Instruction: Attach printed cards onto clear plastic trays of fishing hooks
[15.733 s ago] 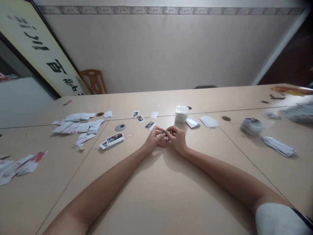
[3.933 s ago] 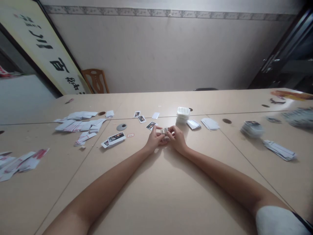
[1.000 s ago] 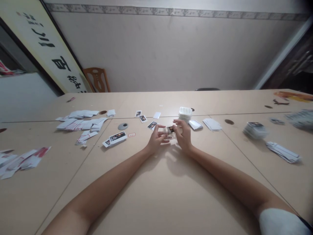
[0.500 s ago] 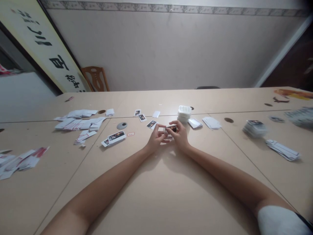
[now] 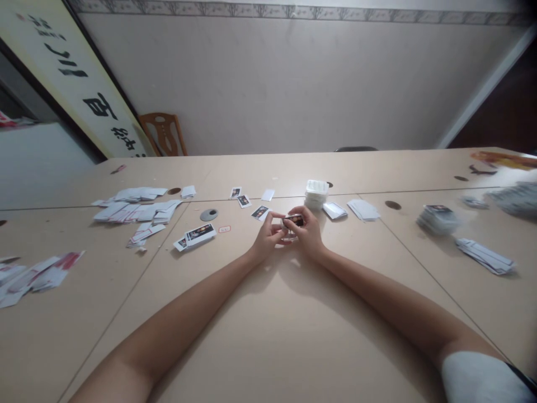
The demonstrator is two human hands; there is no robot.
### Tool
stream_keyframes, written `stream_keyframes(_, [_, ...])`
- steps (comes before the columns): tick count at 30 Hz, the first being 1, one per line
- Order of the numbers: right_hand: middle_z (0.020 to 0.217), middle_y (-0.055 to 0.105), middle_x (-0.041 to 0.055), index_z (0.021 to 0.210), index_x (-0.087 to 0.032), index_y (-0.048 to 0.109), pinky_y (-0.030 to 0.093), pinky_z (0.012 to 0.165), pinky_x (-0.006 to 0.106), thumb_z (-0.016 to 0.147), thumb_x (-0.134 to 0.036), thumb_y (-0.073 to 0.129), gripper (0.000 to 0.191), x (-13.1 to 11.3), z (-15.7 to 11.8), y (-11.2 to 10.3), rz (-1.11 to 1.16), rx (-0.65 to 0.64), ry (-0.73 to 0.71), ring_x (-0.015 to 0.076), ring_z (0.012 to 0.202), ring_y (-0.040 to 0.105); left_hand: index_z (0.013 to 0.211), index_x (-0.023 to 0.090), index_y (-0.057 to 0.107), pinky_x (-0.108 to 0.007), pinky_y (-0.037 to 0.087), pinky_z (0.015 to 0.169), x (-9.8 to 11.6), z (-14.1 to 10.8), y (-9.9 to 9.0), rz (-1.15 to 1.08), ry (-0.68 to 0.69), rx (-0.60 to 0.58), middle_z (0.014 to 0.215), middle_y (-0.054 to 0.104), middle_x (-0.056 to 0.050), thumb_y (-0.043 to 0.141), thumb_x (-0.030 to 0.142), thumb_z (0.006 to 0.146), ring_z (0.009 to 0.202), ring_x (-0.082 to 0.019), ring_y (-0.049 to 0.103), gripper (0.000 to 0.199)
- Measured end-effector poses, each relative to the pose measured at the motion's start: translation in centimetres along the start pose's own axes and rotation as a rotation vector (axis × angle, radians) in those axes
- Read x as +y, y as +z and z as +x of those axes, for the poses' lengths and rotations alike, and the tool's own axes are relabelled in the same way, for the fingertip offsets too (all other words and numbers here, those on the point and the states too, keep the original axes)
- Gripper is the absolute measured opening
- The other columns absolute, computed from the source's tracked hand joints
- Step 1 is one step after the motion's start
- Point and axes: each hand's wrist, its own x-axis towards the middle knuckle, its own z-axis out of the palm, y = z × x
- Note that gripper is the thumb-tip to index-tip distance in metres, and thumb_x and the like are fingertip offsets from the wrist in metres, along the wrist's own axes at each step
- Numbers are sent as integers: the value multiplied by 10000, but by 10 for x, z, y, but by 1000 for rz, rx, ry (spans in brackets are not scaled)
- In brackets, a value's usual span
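Between both hands, just above the table, is a small clear plastic box (image 5: 290, 235) with a dark printed card (image 5: 297, 219) at its top. My left hand (image 5: 265, 239) grips the box's left side, fingers curled round it. On the other side my right hand (image 5: 311, 235) is closed on the box, its thumb lying over the card. Fingers hide much of the box, so I cannot tell whether the card is inside or on it. Just beyond the hands stands a stack of clear plastic boxes (image 5: 316, 193). A printed card (image 5: 260, 212) lies left of my left hand.
Left lie printed cards (image 5: 200, 234), a grey round cover (image 5: 208, 215) and piles of white paper slips (image 5: 136, 211). To the right are white cards (image 5: 363, 210), boxes with a dark card on top (image 5: 438, 219) and a strip bundle (image 5: 484, 256). A wooden chair (image 5: 163, 134) stands behind the table.
Both hands stay in nearly the same place with the box between them. Only slight finger movement shows, and the things on the table have not moved.
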Motion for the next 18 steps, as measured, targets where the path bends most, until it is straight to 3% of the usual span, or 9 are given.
stream_keyframes(3, [865,641,13,904,-217,595,489,723,320,804,-326,704,183,0,1,-1,22,-17,-13,184,784,624,1090,213,464,-364,607,709,0,1,-1,-17,-7,5,841,694,-9,728,321,744,775,-199,722,448])
stream_keyframes(10, [847,641,10,932,-219,602,479,728,321,786,-320,747,229,4,1,-1,53,-48,-8,188,795,629,1047,211,461,-349,613,626,-4,5,-3,3,-2,44,912,699,-35,685,505,823,729,-194,726,432])
stream_keyframes(18, [842,664,12,900,-220,649,503,715,309,812,-297,704,128,13,6,-3,147,-80,8,179,797,649,1058,209,470,-318,603,594,-6,5,-6,29,-7,35,845,712,-22,739,488,786,656,-170,704,473])
